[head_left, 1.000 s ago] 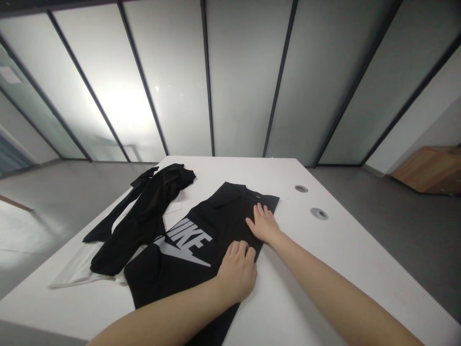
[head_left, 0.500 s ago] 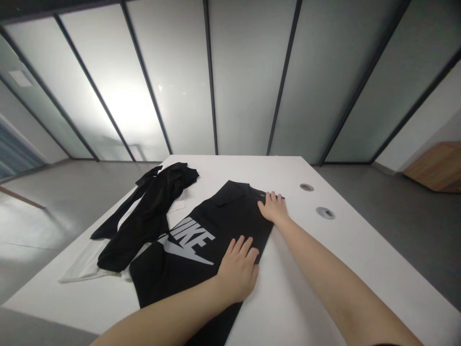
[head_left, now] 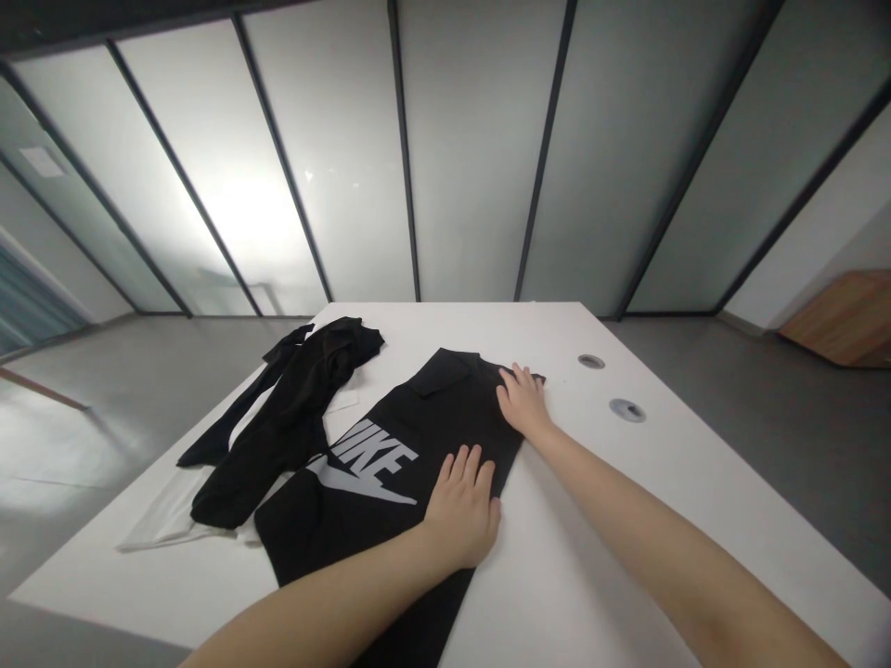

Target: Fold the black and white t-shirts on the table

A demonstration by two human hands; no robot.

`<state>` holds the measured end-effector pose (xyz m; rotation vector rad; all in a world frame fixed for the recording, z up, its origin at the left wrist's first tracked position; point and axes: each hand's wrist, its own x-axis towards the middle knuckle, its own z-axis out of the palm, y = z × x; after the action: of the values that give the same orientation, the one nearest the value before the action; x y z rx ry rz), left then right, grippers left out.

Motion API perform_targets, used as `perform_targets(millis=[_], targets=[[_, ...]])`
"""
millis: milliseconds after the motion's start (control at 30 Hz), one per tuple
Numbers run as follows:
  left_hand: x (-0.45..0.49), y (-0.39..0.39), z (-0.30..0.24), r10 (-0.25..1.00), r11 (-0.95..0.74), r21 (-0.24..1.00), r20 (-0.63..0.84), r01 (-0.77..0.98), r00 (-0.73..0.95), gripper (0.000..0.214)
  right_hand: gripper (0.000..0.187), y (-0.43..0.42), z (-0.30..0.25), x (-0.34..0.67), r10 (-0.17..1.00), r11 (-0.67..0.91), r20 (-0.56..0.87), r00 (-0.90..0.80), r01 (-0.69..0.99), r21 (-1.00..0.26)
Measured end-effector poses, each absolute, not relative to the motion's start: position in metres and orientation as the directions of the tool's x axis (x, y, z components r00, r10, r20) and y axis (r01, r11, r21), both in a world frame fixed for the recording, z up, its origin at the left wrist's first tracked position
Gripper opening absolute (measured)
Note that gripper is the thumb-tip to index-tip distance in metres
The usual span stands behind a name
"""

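Note:
A black T-shirt (head_left: 445,422) with large grey lettering and a swoosh lies on the white table, one side folded over so the print is partly hidden. On its near right edge my left hand (head_left: 463,510) rests flat, fingers stretched out. My right hand (head_left: 522,399) lies farther off, at the collar and shoulder end, its fingers spread on the cloth. Neither hand grips the fabric. The shirt's lower end runs out of view behind my left forearm.
Left of the shirt, a heap of black clothing (head_left: 278,436) lies over a white garment (head_left: 163,510) near the table's left edge. Two round cable holes, a farther one (head_left: 591,362) and a nearer one (head_left: 627,410), sit in the white table (head_left: 613,520). Frosted glass panels stand behind.
My left hand has slid slightly away from me along the shirt's edge. The right hand has shifted a little left, its fingers more spread. The shirt's shoulder end moved slightly left.

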<state>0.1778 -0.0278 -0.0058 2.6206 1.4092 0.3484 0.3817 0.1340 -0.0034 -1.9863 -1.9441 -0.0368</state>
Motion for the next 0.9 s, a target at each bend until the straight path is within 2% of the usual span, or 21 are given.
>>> perform_targets(millis=[133,267,467,667,733,900], targets=[[0.190,-0.009,-0.011,0.843,-0.537,0.228,0.179,0.812,0.507,0.059,0.053,0.120,0.004,0.360,0.966,0.145,0.250,-0.066,0.939,-0.311],[0.204,0.019,-0.013,0.867,-0.496,0.242,0.186,0.834,0.462,0.057,0.049,0.126,0.017,0.347,0.956,0.226,0.275,-0.106,0.861,-0.456],[0.227,0.075,-0.010,0.913,-0.397,0.259,0.206,0.881,0.351,0.056,0.053,0.137,0.030,0.348,0.924,0.248,0.382,-0.022,0.795,-0.553],[0.243,0.129,-0.006,0.946,-0.298,0.296,0.217,0.908,0.240,0.049,0.054,0.114,0.002,0.374,0.881,0.219,0.457,0.117,0.757,-0.616],[0.246,0.143,-0.004,0.949,-0.272,0.351,0.250,0.896,0.190,0.045,0.053,0.109,-0.005,0.382,0.893,0.207,0.438,0.100,0.774,-0.599],[0.239,0.170,0.006,0.915,-0.313,0.628,0.399,0.713,0.050,0.044,0.040,0.105,-0.002,0.380,0.927,0.268,0.367,-0.073,0.814,-0.516]])
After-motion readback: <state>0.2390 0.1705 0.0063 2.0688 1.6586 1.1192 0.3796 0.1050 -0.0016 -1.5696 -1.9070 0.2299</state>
